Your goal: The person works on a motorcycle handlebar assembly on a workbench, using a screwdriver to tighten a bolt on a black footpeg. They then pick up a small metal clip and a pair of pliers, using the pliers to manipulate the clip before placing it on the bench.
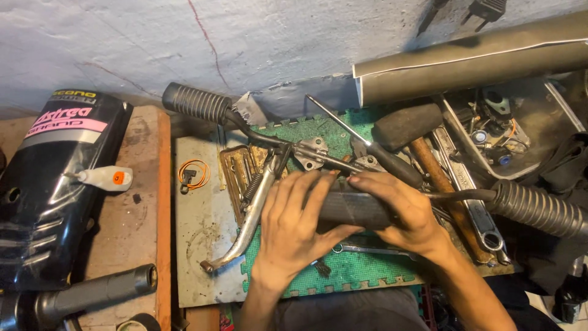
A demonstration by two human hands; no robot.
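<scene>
A dark rubber tube (355,207), smooth and cylindrical, is held level over a green foam mat (361,270) with jigsaw edges, which lies on the worktop (202,245). The left hand (294,224) is laid palm down over the tube's near end, its fingers stretched forward and spread across the rubber. The right hand (398,211) is wrapped over the tube's other end, the fingers curled round it in a closed grip. Both forearms are brought in from the lower edge of the view.

Behind the hands a bent steel footrest bar (288,146) is seen, capped on the left by a ribbed black rubber peg (196,103); a second ribbed peg (539,208) is seen at the right. A curved chrome side stand (248,220) with a coil spring is laid on the mat's left edge. A rubber mallet (407,125) with a wooden handle and a ring spanner (478,208) are placed to the right.

At the upper right a shallow metal tray (465,138) is filled with small parts, too jumbled to be told apart. On a wooden board at the left a glossy black plastic cover (55,184) is set, with a small white bottle (104,178) resting on it.
</scene>
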